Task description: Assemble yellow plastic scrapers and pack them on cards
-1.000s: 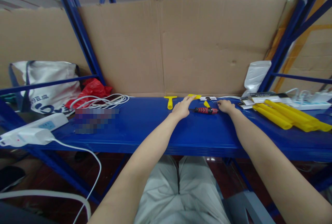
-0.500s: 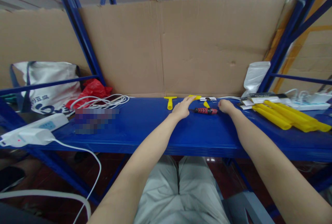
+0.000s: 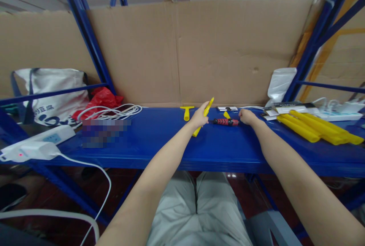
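Note:
My left hand (image 3: 199,116) is closed around a long yellow plastic piece (image 3: 209,106), which slants from upper right to lower left; its middle is partly hidden by my fingers. A yellow T-shaped plastic handle (image 3: 186,113) lies just to the left of that hand. Between my hands rests a red and black screwdriver (image 3: 226,122), its shaft pointing at my left hand. Curled into a fist, my right hand (image 3: 246,117) is beside the screwdriver's handle end; whatever its fingers hold is hidden. A small yellow piece (image 3: 227,115) lies behind the screwdriver.
A small white and black packet (image 3: 227,108) lies by the cardboard wall (image 3: 216,48). Several yellow tubular pieces (image 3: 319,126) are piled at right near a power strip (image 3: 339,116). Coiled white cable (image 3: 114,112), a red bag (image 3: 104,99) and another power strip (image 3: 51,137) are at left.
My left hand has closed on the yellow piece at the back of the shelf and turned it from lying flat to a steep slant, its lower end toward me. My right hand has barely moved.

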Motion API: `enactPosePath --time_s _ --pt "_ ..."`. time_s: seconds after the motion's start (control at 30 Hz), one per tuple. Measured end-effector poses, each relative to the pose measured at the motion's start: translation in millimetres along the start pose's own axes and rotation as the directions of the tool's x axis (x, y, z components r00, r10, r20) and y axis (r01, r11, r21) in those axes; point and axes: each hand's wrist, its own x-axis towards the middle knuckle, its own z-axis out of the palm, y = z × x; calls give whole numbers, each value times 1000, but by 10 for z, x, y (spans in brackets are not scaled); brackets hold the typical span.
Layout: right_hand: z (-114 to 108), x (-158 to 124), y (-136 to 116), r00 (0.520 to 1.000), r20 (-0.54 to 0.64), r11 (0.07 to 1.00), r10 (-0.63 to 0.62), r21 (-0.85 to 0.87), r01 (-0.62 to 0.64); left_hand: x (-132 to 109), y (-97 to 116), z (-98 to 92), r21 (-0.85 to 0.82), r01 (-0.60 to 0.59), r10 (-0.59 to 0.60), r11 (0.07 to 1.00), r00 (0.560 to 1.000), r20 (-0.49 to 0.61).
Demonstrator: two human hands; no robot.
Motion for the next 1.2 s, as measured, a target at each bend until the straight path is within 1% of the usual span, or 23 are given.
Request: enactPosePath --time_s 0.03,0.1,0.2,0.3,0.37,0.47,0.53,0.63,0.7,0.83,1.2 --pt "3 6 0 1000 -14 1000 1 18 0 -7 22 0 -87 54 -50 995 998 39" --pt "1 18 -6 998 -64 998 -2 68 7 -25 63 0 -257 138 -112 957 987 112" --pt "-27 30 -44 983 -182 984 -19 172 50 -48 92 4 -470 226 -150 853 969 194" --pt "-76 21 -142 953 -300 942 -47 303 143 -51 82 14 -600 303 -174 741 949 264" --pt "-111 -1 -245 926 -368 886 -79 401 235 -42 68 18 -648 336 -178 684 938 298" --pt "-152 -49 -435 883 -446 769 -146 510 385 -27 58 13 -697 347 -143 627 931 335" --pt "-165 -81 -555 862 -468 689 -195 560 460 -22 57 7 -720 341 -97 605 929 358" --pt "-167 -115 -673 838 -485 582 -251 616 531 -17 52 4 -730 335 -49 595 922 384" --pt "-164 -127 -704 827 -494 534 -268 638 555 -11 40 8 -731 333 -39 596 921 388" --pt "-165 -143 -714 824 -496 497 -274 660 563 7 5 23 -733 326 -26 597 921 388" --pt "-206 -212 -764 802 -510 474 -312 648 597 0 2 15 -709 316 -13 631 918 397"
